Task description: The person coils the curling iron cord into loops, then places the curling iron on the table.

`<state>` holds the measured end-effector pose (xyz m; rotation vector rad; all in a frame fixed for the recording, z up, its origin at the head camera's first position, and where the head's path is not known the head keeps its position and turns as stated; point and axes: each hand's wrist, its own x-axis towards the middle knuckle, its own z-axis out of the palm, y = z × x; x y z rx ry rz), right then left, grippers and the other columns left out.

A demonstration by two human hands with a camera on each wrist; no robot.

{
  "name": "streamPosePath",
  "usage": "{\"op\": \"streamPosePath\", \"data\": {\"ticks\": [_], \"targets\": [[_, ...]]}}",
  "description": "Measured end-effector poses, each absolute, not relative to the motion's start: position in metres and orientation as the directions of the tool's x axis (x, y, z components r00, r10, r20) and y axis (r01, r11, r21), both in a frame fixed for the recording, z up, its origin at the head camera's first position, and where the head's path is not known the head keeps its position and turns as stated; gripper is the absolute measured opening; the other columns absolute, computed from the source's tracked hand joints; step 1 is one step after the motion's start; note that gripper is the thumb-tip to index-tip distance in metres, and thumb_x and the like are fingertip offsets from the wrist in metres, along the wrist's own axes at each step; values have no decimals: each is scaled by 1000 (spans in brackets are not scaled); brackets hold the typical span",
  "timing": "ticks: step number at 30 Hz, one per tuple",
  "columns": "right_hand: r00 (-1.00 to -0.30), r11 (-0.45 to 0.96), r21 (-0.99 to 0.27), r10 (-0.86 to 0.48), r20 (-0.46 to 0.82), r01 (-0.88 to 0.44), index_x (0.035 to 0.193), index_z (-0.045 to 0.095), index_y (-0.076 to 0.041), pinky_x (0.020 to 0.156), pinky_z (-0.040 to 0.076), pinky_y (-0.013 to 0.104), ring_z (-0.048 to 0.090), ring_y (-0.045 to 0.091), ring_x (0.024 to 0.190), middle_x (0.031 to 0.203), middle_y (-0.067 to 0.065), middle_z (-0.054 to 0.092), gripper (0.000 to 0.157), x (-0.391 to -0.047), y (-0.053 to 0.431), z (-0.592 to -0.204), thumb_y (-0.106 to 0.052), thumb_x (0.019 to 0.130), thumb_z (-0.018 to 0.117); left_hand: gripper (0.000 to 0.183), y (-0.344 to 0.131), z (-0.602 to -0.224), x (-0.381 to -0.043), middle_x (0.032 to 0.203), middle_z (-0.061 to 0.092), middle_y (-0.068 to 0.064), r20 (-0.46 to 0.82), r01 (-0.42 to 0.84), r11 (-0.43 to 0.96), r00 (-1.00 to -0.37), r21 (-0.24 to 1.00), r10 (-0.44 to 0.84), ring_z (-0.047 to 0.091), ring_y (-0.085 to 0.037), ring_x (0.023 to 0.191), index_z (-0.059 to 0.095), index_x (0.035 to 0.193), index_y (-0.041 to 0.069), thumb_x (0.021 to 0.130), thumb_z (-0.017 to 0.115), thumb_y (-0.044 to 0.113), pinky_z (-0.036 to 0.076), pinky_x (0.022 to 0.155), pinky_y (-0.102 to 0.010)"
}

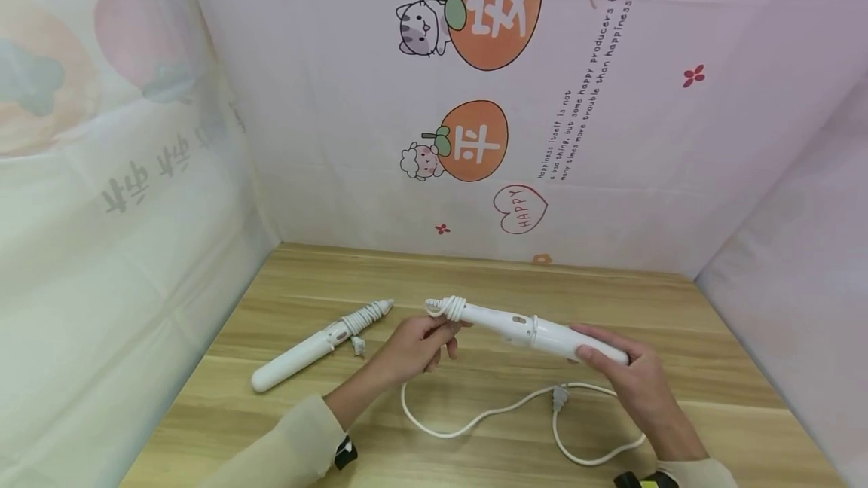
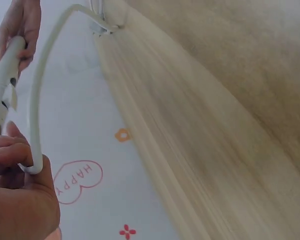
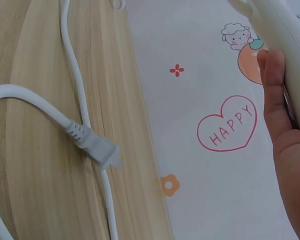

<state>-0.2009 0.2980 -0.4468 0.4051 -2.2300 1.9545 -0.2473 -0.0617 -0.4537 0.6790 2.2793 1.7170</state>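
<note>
My right hand [image 1: 640,379] grips the wide, rounded end of a white hair straightener [image 1: 491,318], held above the table and slanting slightly down to the right. Several turns of its white cord [image 1: 456,309] wrap the narrow end. There my left hand [image 1: 414,345] pinches the cord between thumb and fingers; the left wrist view shows the cord [image 2: 35,115] rising from those fingers in a bend. The unwound length loops over the wooden table [image 1: 380,269], its grey-white plug [image 3: 99,147] lying across another stretch of cord.
Left of my left hand lies a second white hair straightener [image 1: 294,360], its cord coiled round the narrow end and its plug [image 1: 358,345] beside it. Printed cloth walls [image 1: 325,134] stand at the table's back and both sides.
</note>
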Motion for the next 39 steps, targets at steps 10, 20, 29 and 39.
{"op": "streamPosePath", "data": {"ticks": [10,20,29,39], "targets": [[-967,317,-918,16,255,-237,135,74,1,83,58,16,80,6,93,118,-19,81,36,-203,293,-443,-4,100,78,33,-60,-441,-233,72,69,8,183,381,415,-878,826,443,40,-1,53,78,96,16,116,55,27,33,49,-19],[-938,430,-858,66,340,-281,131,77,-1,84,58,14,71,-5,106,124,-26,77,35,-207,293,-448,-8,97,83,28,-64,-434,-225,66,65,9,210,394,432,-886,811,414,33,-1,47,81,109,12,114,56,23,25,44,-19],[-942,507,-804,-55,330,-311,129,80,-6,85,58,17,70,-5,110,125,-26,76,33,-204,298,-447,-10,96,85,25,-81,-419,-236,66,58,14,329,609,585,-789,535,519,37,3,52,77,97,14,113,60,24,36,53,-20],[-904,407,-810,-259,340,-421,126,81,-4,87,57,17,70,-3,113,129,-20,77,33,-195,305,-449,5,95,78,18,-99,-410,-262,78,66,11,423,800,454,-595,391,683,45,4,65,80,107,17,112,63,23,45,65,-19]]}}
